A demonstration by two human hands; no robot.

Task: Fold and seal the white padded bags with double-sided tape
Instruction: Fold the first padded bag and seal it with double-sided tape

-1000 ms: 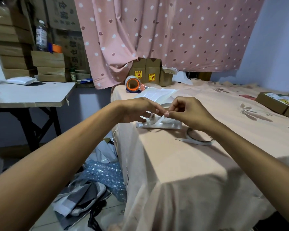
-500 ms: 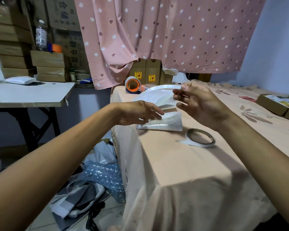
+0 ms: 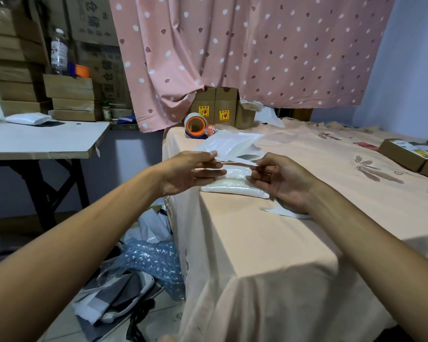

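Tape strip [image 3: 235, 161] between both grips

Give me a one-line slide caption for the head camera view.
Both hands, left and right, stretch a tape strip above a white padded bag on the cloth-covered table.

2 bare forearms filled the view, with no sleeves showing. The left hand [image 3: 188, 172] and right hand [image 3: 286, 181] wore no gloves. No rings or watch showed.
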